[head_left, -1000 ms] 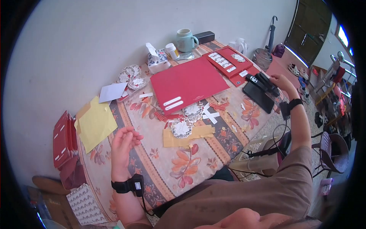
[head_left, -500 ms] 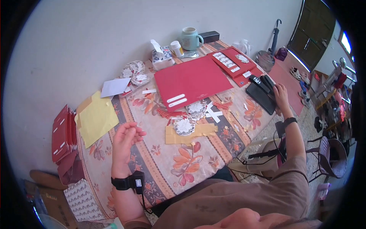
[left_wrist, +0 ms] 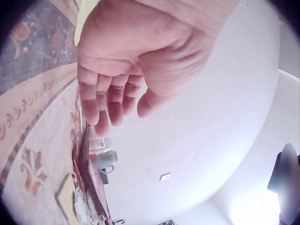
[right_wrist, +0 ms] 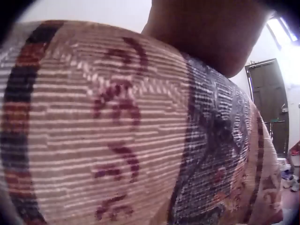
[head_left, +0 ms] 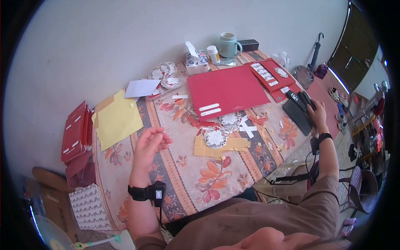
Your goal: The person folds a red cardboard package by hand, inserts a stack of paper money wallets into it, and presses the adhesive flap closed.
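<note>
My left hand [head_left: 149,151] hovers above the patterned tablecloth with loosely bent fingers, palm up and nothing in it. Its relaxed fingers also show in the left wrist view [left_wrist: 136,61]. At the table's right end my right hand [head_left: 318,116] touches the near side of a black object [head_left: 307,100], beside a flat dark device [head_left: 296,118]. Whether the fingers grip the object is hidden. The right wrist view shows the tablecloth [right_wrist: 108,122] close up and a dark, blurred part of the hand or arm [right_wrist: 206,33].
A large red folder [head_left: 229,91] lies mid-table, with round paper cutouts [head_left: 216,138] and tan strips [head_left: 201,148] before it. Behind stand a mug [head_left: 228,45], bottle [head_left: 213,54] and tissue box [head_left: 196,64]. Yellow paper [head_left: 118,121] and stacked red folders [head_left: 76,131] are left.
The head view has shifted, so the table appears farther right. My right hand has moved slightly toward the table's near side, along the black object. The left hand keeps about the same pose.
</note>
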A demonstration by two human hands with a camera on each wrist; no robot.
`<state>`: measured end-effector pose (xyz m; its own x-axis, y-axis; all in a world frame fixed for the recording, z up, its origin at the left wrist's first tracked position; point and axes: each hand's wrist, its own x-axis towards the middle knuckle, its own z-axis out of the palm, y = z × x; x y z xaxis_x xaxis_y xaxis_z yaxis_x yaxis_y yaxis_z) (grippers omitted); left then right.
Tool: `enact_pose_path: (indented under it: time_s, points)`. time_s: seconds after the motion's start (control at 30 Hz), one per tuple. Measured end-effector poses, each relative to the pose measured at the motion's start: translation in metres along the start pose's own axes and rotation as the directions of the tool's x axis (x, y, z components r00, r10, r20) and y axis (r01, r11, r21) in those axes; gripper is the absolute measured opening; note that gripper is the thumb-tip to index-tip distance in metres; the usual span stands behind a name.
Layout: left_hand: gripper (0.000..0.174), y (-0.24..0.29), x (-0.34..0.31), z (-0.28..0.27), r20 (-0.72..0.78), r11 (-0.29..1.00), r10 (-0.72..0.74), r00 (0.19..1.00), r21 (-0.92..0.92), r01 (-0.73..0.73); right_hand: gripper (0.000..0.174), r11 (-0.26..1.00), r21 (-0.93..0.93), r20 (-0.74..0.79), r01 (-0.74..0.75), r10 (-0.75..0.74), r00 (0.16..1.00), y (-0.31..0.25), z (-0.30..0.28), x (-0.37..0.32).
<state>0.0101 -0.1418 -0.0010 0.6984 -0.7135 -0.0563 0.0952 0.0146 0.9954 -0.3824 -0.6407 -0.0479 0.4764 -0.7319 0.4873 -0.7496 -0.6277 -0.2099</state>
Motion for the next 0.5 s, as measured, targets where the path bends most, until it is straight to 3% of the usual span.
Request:
enact_pose_path:
  time_s: [0.17, 0.37, 0.43, 0.5]
  points:
    - [0.023, -0.001, 0.001, -0.001, 0.003, 1.000, -0.004, 1.000, 0.019, 0.004, 0.040, 1.000, -0.017, 0.024, 0.011, -0.011, 1.000, 0.003, 0.004, 0.002]
    - [0.022, 0.001, 0.001, -0.002, 0.015, 1.000, 0.002, 1.000, -0.001, -0.001, 0.040, 0.989, 0.034, 0.044, -0.146, 0.144, 0.989, -0.003, 0.000, -0.006]
    - [0.022, 0.001, 0.001, -0.001, 0.005, 1.000, -0.001, 1.000, -0.006, 0.001, 0.040, 0.988, -0.048, -0.019, -0.149, 0.148, 0.989, -0.003, 0.003, -0.008]
    - [0.022, 0.001, 0.001, -0.001, 0.004, 1.000, -0.007, 1.000, -0.006, 0.007, 0.039, 0.990, -0.008, -0.085, -0.138, 0.137, 0.987, 0.012, 0.016, -0.006]
